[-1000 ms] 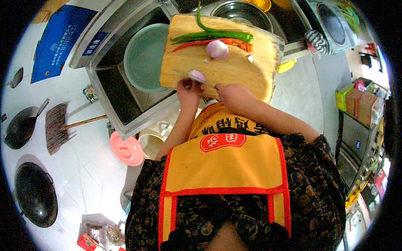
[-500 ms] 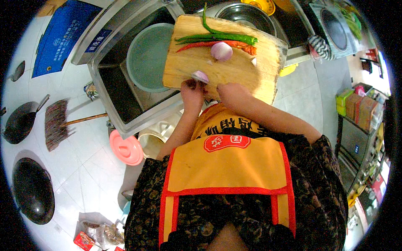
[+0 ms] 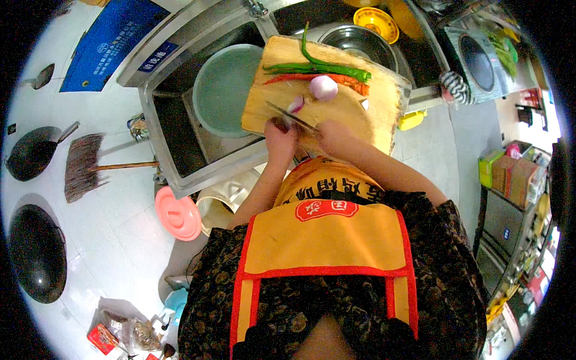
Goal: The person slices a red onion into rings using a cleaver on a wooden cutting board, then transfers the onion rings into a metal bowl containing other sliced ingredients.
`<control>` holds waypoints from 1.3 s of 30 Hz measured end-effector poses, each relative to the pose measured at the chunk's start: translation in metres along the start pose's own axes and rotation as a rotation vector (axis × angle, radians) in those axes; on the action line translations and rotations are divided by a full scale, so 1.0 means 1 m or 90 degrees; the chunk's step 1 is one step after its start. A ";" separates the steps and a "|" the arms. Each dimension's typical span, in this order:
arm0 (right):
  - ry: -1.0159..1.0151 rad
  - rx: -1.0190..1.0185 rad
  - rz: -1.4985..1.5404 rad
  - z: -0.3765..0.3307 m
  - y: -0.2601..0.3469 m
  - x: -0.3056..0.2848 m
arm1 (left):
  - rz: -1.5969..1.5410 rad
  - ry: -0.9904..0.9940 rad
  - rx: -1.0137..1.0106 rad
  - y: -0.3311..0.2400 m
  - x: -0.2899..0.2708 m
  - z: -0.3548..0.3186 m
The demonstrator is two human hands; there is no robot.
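A wooden cutting board (image 3: 342, 114) lies across the sink's near edge. My right hand (image 3: 337, 138) is closed round the handle of a knife (image 3: 290, 116), its blade slanting left over the board. At the board's near edge, the fingers of my left hand (image 3: 281, 144) are curled on a dark purplish onion piece, mostly hidden. Just beyond the blade lies a cut onion wedge (image 3: 296, 104). A peeled purple onion (image 3: 324, 87) sits farther back, touching red chili peppers (image 3: 294, 78). Behind those are long green chili peppers (image 3: 336, 69). A small pale onion bit (image 3: 364, 104) rests at the right.
Left of the board, a pale basin (image 3: 225, 90) stands in the metal sink (image 3: 180, 171). A steel bowl (image 3: 360, 45) and a yellow bowl (image 3: 376, 24) are behind it. On the floor at left are a broom (image 3: 84, 168), woks (image 3: 37, 252) and a pink lid (image 3: 178, 213).
The knife blade now shows plainly above the board, tilted across beside the onion wedge. The whole view has shifted slightly, with the board appearing lower. Both hands stay at the near edge.
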State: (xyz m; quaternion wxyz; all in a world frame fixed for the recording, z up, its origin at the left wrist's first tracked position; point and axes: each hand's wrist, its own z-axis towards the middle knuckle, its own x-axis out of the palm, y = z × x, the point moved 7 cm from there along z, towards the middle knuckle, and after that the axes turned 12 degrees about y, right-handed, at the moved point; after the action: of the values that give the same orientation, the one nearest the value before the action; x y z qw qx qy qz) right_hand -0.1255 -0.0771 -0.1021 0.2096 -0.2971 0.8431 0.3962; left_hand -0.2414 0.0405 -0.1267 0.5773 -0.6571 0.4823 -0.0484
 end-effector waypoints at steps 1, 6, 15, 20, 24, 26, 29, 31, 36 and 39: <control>-0.022 -0.012 0.032 -0.010 -0.001 -0.007 | 0.033 0.003 0.018 0.000 0.001 -0.001; -0.056 0.046 0.051 -0.061 -0.027 -0.036 | 0.306 -0.022 0.105 -0.045 0.004 0.000; -0.156 0.085 0.037 -0.134 -0.046 -0.044 | 0.511 0.029 0.102 -0.076 0.018 0.023; -0.062 0.162 -0.195 -0.120 -0.091 -0.002 | 0.548 -0.004 0.177 -0.066 0.027 0.038; -0.105 0.117 -0.286 -0.115 -0.095 0.007 | 0.492 0.014 0.186 -0.061 0.026 0.048; -0.119 0.089 -0.314 -0.111 -0.095 0.009 | 0.409 0.005 0.197 -0.058 0.018 0.054; -0.146 0.047 -0.353 -0.105 -0.093 0.007 | 0.242 -0.003 0.162 -0.036 0.001 0.062; -0.170 0.043 -0.346 -0.102 -0.095 0.005 | 0.125 0.078 0.052 -0.032 -0.004 0.065; -0.120 0.033 -0.416 -0.098 -0.084 -0.004 | -0.453 0.286 -0.144 -0.028 0.001 0.047; -0.099 -0.057 -0.235 -0.085 -0.058 -0.029 | -0.598 0.327 -0.162 -0.037 0.001 0.028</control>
State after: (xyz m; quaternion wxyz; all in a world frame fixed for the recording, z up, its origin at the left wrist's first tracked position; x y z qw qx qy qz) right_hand -0.0755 -0.1647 -0.0661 0.3299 -0.4244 0.7370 0.4097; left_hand -0.2018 0.0542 -0.1064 0.2732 -0.8335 0.2646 -0.4007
